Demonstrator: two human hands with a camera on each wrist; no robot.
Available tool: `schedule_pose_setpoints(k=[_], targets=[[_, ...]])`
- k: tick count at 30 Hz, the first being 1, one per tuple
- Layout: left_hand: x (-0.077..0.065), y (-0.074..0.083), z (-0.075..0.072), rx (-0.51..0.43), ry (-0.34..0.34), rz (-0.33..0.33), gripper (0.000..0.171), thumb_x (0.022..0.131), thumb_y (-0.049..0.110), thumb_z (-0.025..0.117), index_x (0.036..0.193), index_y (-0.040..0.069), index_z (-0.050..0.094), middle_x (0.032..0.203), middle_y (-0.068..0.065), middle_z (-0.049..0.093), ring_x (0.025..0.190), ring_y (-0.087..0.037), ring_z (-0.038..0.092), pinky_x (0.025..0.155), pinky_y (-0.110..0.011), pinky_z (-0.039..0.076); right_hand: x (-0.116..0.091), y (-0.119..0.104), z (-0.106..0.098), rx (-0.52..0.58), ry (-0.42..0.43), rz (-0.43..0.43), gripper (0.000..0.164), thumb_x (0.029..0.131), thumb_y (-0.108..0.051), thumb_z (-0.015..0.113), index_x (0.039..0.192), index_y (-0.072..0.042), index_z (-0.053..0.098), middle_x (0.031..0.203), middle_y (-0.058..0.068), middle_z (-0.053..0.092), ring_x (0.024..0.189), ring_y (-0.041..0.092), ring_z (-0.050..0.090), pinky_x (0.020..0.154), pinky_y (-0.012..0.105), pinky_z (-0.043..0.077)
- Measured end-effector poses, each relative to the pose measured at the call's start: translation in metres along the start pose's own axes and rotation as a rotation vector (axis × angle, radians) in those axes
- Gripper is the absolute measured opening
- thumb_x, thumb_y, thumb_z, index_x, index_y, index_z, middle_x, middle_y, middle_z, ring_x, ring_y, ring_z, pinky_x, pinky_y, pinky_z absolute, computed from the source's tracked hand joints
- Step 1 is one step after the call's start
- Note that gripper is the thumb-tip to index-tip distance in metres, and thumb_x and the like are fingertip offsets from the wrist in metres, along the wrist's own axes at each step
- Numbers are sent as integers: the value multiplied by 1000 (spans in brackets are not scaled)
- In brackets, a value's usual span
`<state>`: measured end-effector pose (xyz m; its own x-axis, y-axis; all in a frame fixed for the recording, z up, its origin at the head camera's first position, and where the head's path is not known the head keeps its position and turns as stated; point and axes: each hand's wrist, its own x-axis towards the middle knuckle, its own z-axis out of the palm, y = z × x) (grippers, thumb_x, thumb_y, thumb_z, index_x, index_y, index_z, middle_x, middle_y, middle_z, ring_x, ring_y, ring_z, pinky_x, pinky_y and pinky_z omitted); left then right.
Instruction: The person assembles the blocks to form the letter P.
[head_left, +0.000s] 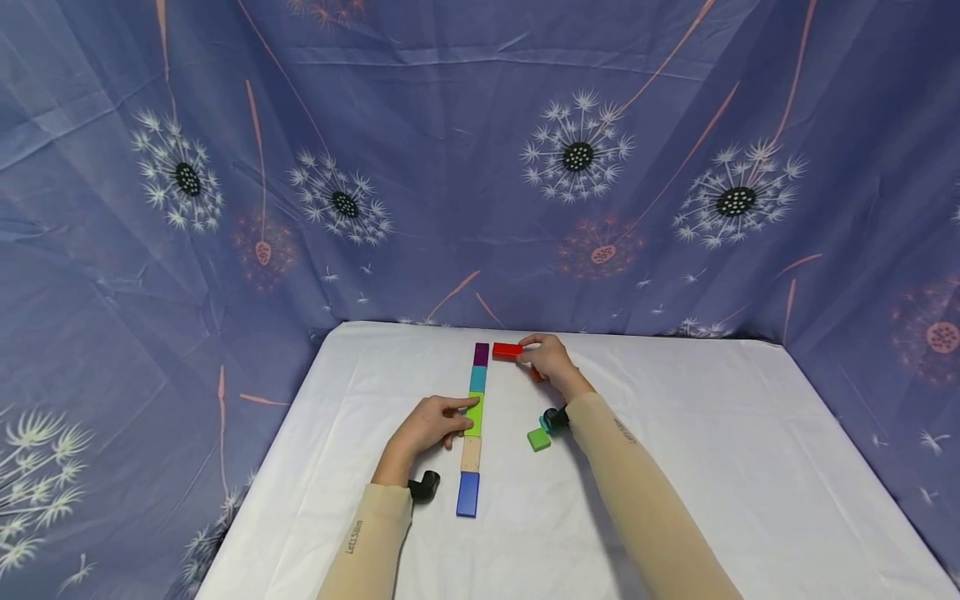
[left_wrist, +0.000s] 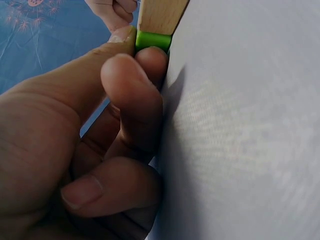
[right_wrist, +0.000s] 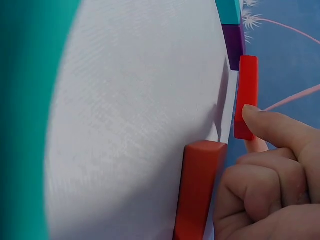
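A line of flat blocks runs away from me: a blue block (head_left: 467,495), a bare wooden block (head_left: 471,454), a lime-green block (head_left: 474,418), a light-blue block (head_left: 477,379) and a purple block (head_left: 481,355) at the far end. My left hand (head_left: 429,429) holds the lime-green block, thumb and index finger on it, the other fingers curled beside it. Thumb and index finger of my right hand (head_left: 549,358) pinch a red block (right_wrist: 247,97) lying crosswise just right of the purple one. Below that hand an orange-red block (right_wrist: 200,187) rests on the cloth, partly hidden in the head view.
A small green block (head_left: 538,439) lies right of the line, near the right wrist camera (head_left: 556,418). Something teal (right_wrist: 30,120) fills the left edge of the right wrist view, blurred. White cloth (head_left: 697,450) covers the table; a blue dandelion-print curtain (head_left: 450,150) hangs behind.
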<state>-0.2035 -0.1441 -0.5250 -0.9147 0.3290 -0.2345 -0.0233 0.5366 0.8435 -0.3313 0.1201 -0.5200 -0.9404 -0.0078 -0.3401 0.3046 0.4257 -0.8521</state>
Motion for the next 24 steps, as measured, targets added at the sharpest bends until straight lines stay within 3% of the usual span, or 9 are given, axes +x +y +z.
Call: schedule_pose_setpoints(k=[5, 12, 17, 19, 22, 24], targets=[[0, 1, 0, 3, 0, 2, 48, 98, 26, 77, 146, 27, 67, 69, -1, 63, 49, -12, 57, 62, -31, 45, 5, 0, 4, 0, 5, 4, 38, 93, -7, 76, 130, -9, 71, 61, 0, 50, 40, 10, 31, 44, 26, 33], [2, -2, 1, 11, -2, 28, 48, 98, 25, 77, 146, 26, 67, 72, -1, 66, 49, -12, 56, 61, -29, 46, 6, -7, 6, -60, 29, 49, 36, 91, -9, 78, 127, -11, 74, 90, 2, 60, 54, 14, 36, 53, 29, 36], [3, -3, 1, 11, 0, 32, 49, 98, 25, 77, 146, 25, 67, 74, -2, 68, 50, -11, 56, 62, -30, 47, 6, -9, 6, -83, 26, 55, 35, 91, -8, 80, 126, -10, 75, 74, -1, 51, 53, 14, 36, 52, 29, 36], [3, -3, 0, 15, 2, 32, 48, 98, 24, 77, 146, 25, 67, 74, -2, 68, 50, -11, 56, 62, -30, 47, 8, -8, 7, -81, 27, 50, 35, 91, -8, 80, 126, -9, 75, 73, 2, 53, 49, 15, 36, 51, 30, 35], [3, -2, 1, 16, 4, 30, 48, 98, 24, 77, 146, 26, 68, 74, -2, 68, 50, -11, 56, 62, -30, 46, 7, -8, 8, -102, 32, 35, 35, 90, -9, 81, 125, -8, 75, 101, 8, 67, 67, 17, 48, 58, 29, 42], [3, -2, 1, 13, 5, 26, 48, 98, 24, 77, 145, 26, 68, 74, -2, 67, 50, -11, 56, 62, -29, 46, 6, -8, 8, -113, 34, 30, 36, 90, -9, 81, 126, -8, 75, 122, 13, 67, 85, 20, 53, 67, 29, 46]])
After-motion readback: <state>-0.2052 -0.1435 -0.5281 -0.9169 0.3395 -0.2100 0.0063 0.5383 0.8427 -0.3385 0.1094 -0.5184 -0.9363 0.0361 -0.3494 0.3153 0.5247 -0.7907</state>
